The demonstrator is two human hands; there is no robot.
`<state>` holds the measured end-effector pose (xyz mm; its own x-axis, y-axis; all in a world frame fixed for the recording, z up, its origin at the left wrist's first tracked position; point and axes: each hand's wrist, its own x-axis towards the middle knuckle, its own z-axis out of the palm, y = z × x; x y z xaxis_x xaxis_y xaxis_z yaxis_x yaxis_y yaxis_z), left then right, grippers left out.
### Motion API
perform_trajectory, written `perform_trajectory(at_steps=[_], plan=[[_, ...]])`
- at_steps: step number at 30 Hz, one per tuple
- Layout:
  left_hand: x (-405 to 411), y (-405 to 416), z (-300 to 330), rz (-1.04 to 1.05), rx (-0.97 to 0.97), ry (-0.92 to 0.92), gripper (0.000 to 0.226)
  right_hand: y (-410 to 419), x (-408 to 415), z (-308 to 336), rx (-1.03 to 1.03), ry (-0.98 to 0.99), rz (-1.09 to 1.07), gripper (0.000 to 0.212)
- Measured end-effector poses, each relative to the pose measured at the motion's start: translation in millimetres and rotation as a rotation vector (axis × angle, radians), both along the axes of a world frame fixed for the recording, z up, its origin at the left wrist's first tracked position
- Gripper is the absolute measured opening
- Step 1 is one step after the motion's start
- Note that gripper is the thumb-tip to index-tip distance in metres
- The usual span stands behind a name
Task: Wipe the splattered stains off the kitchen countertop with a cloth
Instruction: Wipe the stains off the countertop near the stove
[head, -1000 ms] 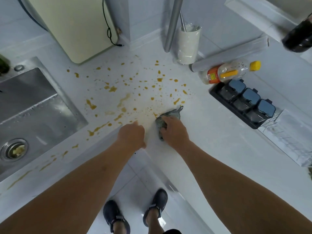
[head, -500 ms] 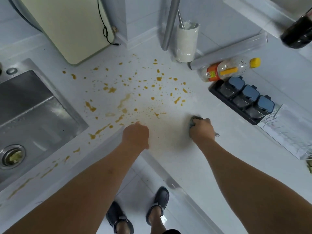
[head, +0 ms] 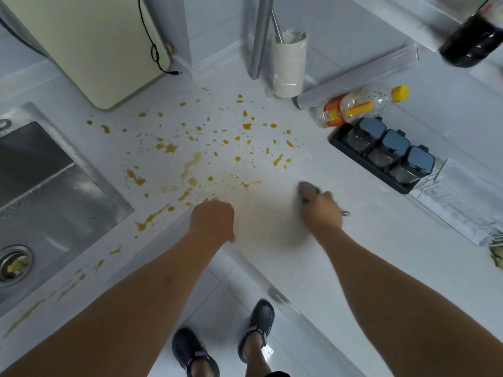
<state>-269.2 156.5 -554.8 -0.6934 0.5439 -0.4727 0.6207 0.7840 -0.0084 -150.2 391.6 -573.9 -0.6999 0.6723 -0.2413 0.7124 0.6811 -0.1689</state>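
Note:
Brown-yellow splattered stains (head: pixel 246 126) speckle the white countertop (head: pixel 367 240) between the sink and the condiment rack. A faint smeared patch lies between my two hands. My right hand (head: pixel 322 210) presses down on a grey cloth (head: pixel 306 189), which peeks out past the fingers, to the right of the main splatter. My left hand (head: pixel 212 220) rests as a closed fist at the counter's front corner, holding nothing, touching the nearest drips.
A steel sink (head: pixel 40 191) with a drain sits left, with streaks along its front rim. A cream appliance (head: pixel 89 44), white utensil cup (head: pixel 289 66), foil roll (head: pixel 356 77), lying bottle (head: pixel 356 107) and black three-jar rack (head: pixel 386 153) line the back and right.
My right hand has dragged the cloth from the splatter's near edge out to the right, leaving a faint smear. The left fist has stayed at the corner.

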Motion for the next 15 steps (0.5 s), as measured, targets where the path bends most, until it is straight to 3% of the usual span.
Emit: perform_trajectory(at_steps=[3,5,7,12,15], plan=[[0,0,0,0.004,0.014,-0.004,0.043,42,14,3,0.005,-0.023,-0.205,0.043],[0,-1,-1,0.009,0.017,-0.005,0.043,33,4,0,-0.01,-0.005,-0.222,0.032],[0,-2,-2,0.016,0.019,-0.003,0.048,7,-16,-4,-0.04,0.004,-0.135,0.033],[2,-5,-3,0.038,0.029,0.01,0.059,-48,-45,-3,-0.133,0.076,0.329,0.05],[3,-5,-5,0.052,0.036,0.025,0.057,-43,-54,2,-0.197,0.201,0.202,0.053]])
